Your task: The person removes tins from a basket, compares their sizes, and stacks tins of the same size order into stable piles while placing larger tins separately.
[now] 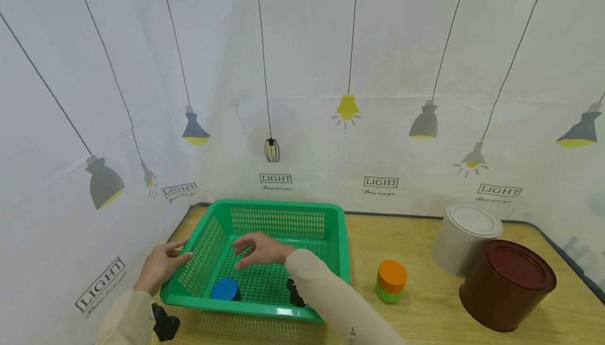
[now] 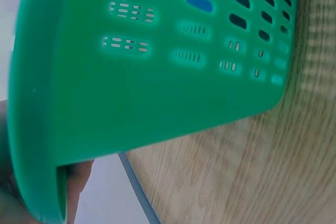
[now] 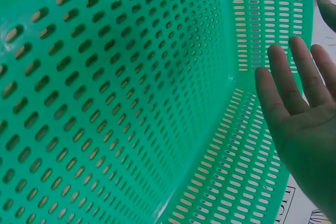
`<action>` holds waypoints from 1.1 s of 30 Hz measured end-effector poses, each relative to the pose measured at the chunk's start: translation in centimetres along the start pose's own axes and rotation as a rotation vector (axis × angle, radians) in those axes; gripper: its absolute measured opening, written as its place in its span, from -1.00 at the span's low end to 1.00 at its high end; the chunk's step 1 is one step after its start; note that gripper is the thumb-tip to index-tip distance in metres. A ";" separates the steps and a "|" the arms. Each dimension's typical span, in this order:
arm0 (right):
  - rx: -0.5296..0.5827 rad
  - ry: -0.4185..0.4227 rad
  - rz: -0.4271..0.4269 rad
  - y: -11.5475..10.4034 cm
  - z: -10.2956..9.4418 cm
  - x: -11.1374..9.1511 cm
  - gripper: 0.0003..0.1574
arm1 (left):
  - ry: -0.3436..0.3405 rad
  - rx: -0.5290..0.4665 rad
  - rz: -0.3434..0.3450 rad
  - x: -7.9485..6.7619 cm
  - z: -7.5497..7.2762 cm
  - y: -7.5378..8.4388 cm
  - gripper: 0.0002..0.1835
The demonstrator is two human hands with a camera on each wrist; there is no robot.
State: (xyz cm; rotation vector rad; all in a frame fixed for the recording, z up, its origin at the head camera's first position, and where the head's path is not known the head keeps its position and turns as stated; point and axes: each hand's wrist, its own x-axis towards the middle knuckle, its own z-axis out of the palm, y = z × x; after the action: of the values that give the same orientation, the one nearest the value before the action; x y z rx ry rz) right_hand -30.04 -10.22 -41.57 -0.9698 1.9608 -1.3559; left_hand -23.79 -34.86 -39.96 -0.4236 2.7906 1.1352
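A green plastic basket [image 1: 283, 205] with slotted walls stands on the wooden table. My left hand [image 1: 160, 266] grips its left rim, and in the left wrist view some fingers [image 2: 77, 182] show below the rim's lip. Over the basket's inside hovers my right hand [image 1: 266, 249], holding nothing. In the right wrist view its fingers [image 3: 283, 80] are spread and nearly straight. A round container with a blue top [image 1: 225, 289] sits inside, at the basket's near left corner. The near wall partly hides its lower part in the head view.
Right of the basket stands a small jar with an orange lid [image 1: 392, 275] and a light green base. Farther right are a white can [image 1: 458, 250] and a dark brown can [image 1: 503, 292], close together. A wall sheet with printed lamps [image 1: 307, 124] rises behind the table.
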 end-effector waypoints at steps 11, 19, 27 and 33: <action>-0.042 -0.211 0.107 1.6 0.9 1.2 -0.31 | 0.018 -0.006 0.083 -0.2 0.4 0.2 -0.33; -0.110 -0.389 0.168 1.7 1.6 2.0 -0.24 | 0.019 0.005 0.027 -0.1 0.0 0.0 -0.30; -0.226 -0.353 0.192 1.5 1.4 1.7 -0.26 | 0.007 -0.020 0.023 -0.2 0.0 0.1 -0.30; -0.252 -0.371 0.232 1.6 1.4 1.5 -0.26 | 0.017 -0.027 0.048 -0.4 0.1 0.0 -0.33</action>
State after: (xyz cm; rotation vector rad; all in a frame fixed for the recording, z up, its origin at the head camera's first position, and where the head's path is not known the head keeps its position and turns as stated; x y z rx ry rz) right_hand -30.26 -11.80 -43.62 -0.9889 1.9091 -0.7527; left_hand -23.39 -34.69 -39.90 -0.3721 2.8181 1.1861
